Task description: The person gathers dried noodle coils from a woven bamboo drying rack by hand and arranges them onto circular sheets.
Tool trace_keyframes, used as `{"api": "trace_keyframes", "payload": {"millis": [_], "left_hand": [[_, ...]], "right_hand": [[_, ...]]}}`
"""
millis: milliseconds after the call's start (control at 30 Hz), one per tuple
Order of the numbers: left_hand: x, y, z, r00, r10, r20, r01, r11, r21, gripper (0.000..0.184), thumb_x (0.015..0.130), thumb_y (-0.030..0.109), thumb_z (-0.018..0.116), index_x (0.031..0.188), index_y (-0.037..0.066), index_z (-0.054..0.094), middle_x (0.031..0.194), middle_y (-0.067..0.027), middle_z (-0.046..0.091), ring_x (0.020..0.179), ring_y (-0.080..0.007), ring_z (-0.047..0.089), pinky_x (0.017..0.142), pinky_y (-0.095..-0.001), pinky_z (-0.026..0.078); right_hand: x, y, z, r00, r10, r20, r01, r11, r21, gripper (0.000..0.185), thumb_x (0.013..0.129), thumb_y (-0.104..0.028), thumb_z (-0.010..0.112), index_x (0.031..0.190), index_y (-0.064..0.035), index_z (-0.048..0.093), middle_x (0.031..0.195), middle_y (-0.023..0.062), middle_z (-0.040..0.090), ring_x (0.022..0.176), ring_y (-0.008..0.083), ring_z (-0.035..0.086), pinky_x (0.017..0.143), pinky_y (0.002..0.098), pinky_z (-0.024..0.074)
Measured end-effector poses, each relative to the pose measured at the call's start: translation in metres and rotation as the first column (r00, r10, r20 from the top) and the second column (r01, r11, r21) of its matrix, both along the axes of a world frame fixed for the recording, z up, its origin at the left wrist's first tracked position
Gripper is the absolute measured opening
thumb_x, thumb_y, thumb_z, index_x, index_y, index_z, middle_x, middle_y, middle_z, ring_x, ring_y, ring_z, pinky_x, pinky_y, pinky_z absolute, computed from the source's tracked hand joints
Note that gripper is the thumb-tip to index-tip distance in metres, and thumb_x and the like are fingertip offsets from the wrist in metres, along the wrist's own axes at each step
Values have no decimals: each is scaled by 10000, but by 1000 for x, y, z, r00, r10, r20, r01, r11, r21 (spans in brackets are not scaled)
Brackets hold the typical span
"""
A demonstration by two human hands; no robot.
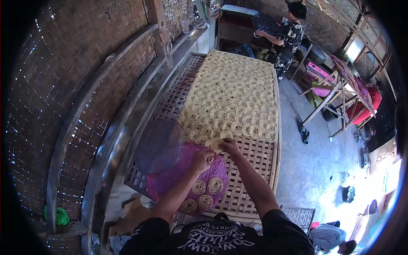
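Many pale noodle coils (229, 93) lie in close rows on a woven bamboo rack (250, 172). At the near edge of these rows, my right hand (230, 147) has its fingers closed on a pale coil (216, 145). My left hand (201, 160) is just left of it, above a round purple mesh tray (170, 180), with its fingers closed round another coil (210, 158). Several loose coils (215, 185) lie on the purple tray below my hands. A dark round mesh tray (158, 146) overlaps the purple tray's upper left part.
A person (289, 38) stands beyond the rack's far end, holding a dark round tray (265, 23). Wooden frames (340, 89) stand at the right, near a person in red (372, 100). Another person (327, 237) is at lower right. A woven wall (76, 55) borders the left.
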State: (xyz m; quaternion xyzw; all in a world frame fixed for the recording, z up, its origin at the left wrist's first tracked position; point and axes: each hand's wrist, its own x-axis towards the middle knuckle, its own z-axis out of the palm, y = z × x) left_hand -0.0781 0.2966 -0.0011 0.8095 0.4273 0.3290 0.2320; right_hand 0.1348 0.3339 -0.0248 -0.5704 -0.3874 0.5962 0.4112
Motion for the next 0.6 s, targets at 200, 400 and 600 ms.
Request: {"api": "trace_keyframes", "payload": {"millis": [200,400,600], "left_hand": [[-8,-16,20,866,432,-251,-430,900,65,456,717,221,773,1111,38,639,1026,-136,631,993,-322,595,891,-431,465],[-3,1,-17,841,441,-313,-499,857,-132,311,741,261,738,946,58,622,893,-145,638,854,-335,622,783,-451,498],[15,0,15,910,411,-53,-399,835,-378,237,767,130,673,962,67,554,827,-159,643,782,-380,639,688,-482,495]], "right_hand": [[2,4,-16,763,10,646,-66,996,63,346,826,-242,626,1061,7,673,983,157,693,907,242,681,794,398,545],[-9,-5,9,530,-159,833,-45,975,216,350,827,-318,646,1028,-36,699,995,199,692,966,358,655,837,444,518],[-18,-38,34,699,-61,713,-33,993,117,393,891,-377,610,961,1,691,828,153,700,779,285,693,696,411,547]]}}
